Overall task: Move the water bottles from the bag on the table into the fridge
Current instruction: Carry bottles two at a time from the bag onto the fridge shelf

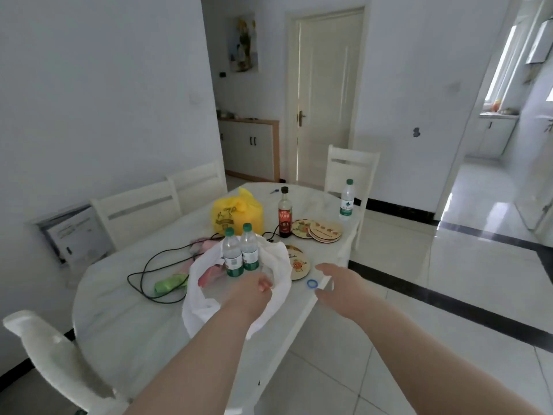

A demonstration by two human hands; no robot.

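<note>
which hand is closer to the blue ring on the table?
Right. The right hand hovers just beside the blue ring; the left hand is farther off, over the white bag.

Sitting on the white desk (125, 319): white bag (278, 265), yellow bag (236, 215), dark sauce bottle (285, 214), lone water bottle (347, 200), coasters (324, 232), black cable (149, 265).

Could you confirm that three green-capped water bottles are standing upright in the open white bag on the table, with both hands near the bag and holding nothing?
Not quite: the head view shows two green-capped water bottles upright in the white bag, not three. A third one stands apart at the table's far edge. The rest holds: the left hand and right hand are near the bag, empty.
</note>
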